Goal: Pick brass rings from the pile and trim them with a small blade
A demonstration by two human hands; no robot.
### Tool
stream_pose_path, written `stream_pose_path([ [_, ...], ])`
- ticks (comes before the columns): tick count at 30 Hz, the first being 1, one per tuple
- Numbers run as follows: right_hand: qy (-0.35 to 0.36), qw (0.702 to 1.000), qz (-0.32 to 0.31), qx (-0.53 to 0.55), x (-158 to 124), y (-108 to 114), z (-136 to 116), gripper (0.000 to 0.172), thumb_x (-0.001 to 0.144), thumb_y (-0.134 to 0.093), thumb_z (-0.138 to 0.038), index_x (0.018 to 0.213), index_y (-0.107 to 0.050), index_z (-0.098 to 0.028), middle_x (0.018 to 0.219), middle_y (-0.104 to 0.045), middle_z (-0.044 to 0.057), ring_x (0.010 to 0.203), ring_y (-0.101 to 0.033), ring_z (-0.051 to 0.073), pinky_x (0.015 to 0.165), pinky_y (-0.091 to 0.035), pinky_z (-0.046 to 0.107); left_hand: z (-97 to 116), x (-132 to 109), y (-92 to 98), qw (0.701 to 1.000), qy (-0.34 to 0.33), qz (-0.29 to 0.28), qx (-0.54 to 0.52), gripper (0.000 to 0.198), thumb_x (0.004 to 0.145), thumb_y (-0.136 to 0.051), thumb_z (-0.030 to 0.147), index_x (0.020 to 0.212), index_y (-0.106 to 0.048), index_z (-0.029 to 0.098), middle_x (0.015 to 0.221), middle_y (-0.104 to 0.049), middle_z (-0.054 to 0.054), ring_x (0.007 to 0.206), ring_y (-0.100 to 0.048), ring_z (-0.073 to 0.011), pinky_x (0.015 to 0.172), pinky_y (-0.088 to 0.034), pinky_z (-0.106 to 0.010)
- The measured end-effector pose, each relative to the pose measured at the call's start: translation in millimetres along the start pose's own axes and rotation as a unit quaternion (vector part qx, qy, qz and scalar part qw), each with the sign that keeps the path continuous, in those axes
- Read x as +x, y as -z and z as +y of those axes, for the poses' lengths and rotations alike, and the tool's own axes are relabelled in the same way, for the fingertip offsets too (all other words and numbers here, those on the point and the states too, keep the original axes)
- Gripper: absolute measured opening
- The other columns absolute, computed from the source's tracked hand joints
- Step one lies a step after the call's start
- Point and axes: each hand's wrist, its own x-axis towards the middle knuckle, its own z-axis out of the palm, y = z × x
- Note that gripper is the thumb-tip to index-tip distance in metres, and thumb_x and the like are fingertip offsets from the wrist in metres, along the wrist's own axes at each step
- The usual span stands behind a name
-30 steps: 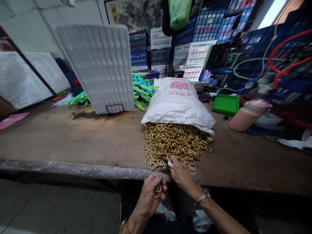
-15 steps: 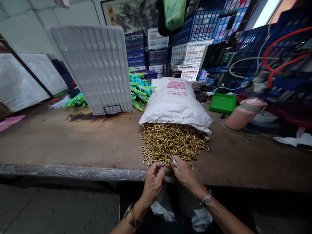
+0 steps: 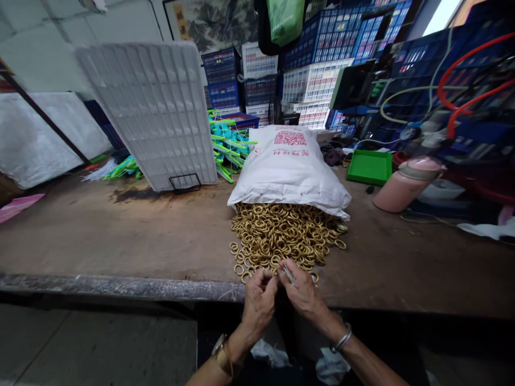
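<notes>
A heap of small brass rings spills from the mouth of a white sack lying on the brown bench. My left hand is at the near edge of the heap, its fingers curled and pinched close; what they hold is hidden. My right hand is beside it, fingertips almost touching the left, pinched round a small silvery piece that I cannot name. Both hands sit over the bench's front edge.
A white moulded tray leans upright at the back left, with green and blue plastic parts behind it. A green tray and a pink flask lie to the right. Stacked crates and hoses fill the back.
My left hand has come up from below the bench edge, where it held a few rings, to the heap's near edge beside my right hand. The right hand barely moved.
</notes>
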Motion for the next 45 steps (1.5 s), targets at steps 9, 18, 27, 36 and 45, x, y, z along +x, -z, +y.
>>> stream_pose_path([
  [9,-0.044,0.995,-0.065,0.062,-4,9,-11,0.025,0.081,-0.04,-0.04,0.067,-0.045,-0.02,0.06,-0.047,-0.004,0.057,-0.044,0.011,0.054,-0.034,0.022,-1,-4,7.5,0.967,-0.141,-0.021,0.21,0.015,0.078,-0.043,0.017,0.078,-0.058,0.016,0.074,-0.058,-0.005,0.069,-0.05,-0.0153,0.067,-0.037,-0.027],
  [18,-0.139,0.955,-0.07,0.251,-10,5,-5,0.027,0.077,-0.043,-0.042,0.064,-0.045,-0.019,0.05,-0.045,-0.006,0.047,-0.039,0.008,0.046,-0.032,0.02,20,-11,3.7,0.979,0.092,-0.128,-0.126,0.026,0.079,-0.048,0.039,0.07,-0.051,0.014,0.054,-0.046,0.004,0.04,-0.03,-0.0038,0.04,-0.022,-0.018],
  [27,-0.109,0.979,-0.044,0.167,-13,12,-2,0.027,0.08,-0.036,-0.04,0.063,-0.043,-0.02,0.053,-0.046,-0.005,0.049,-0.042,0.01,0.05,-0.032,0.022,23,-18,-1.8,0.965,0.139,-0.109,-0.195,0.033,0.075,-0.052,0.046,0.066,-0.047,0.014,0.055,-0.044,0.005,0.039,-0.026,-0.0019,0.038,-0.017,-0.017],
  [36,-0.007,0.983,-0.119,-0.137,-28,13,8,0.027,0.061,-0.034,-0.005,0.08,-0.046,-0.02,0.066,-0.058,0.001,0.062,-0.052,0.014,0.056,-0.029,0.023,24,-15,-7.0,0.987,0.108,-0.063,-0.105,0.031,0.073,-0.054,0.045,0.069,-0.045,0.016,0.053,-0.044,0.006,0.041,-0.03,-0.0036,0.04,-0.022,-0.017],
  [45,-0.051,0.958,-0.056,-0.275,-25,25,9,0.031,0.063,-0.036,0.0,0.086,-0.048,-0.017,0.066,-0.061,0.004,0.057,-0.054,0.015,0.051,-0.022,0.026,24,-28,-0.7,0.978,0.143,-0.099,-0.116,0.03,0.076,-0.051,0.044,0.067,-0.046,0.016,0.05,-0.043,0.006,0.037,-0.029,-0.0027,0.036,-0.021,-0.016],
])
